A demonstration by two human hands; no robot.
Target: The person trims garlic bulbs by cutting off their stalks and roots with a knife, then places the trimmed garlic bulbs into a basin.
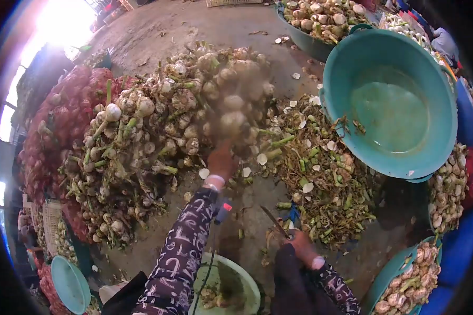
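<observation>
My left hand (222, 160) reaches forward to the near edge of a large heap of garlic bulbs (168, 107) with stalks on. Its fingers blur into the bulbs, so whether it grips one cannot be told. In my right hand (302, 245) is a knife (274, 222), its dark blade pointing up and left over the floor. Beyond the knife lies a pile of cut garlic stalks and peelings (320, 184). Between my arms sits a pale green basin (249, 278) with a few bulbs or scraps at its bottom.
A big teal tub (331, 100) stands tilted at the right, over the trimmings. Tubs of garlic bulbs (323, 18) are at the back, and another tub (376, 291) is at the lower right. Red mesh sacks (58, 121) line the left, near a small teal basin (68, 286).
</observation>
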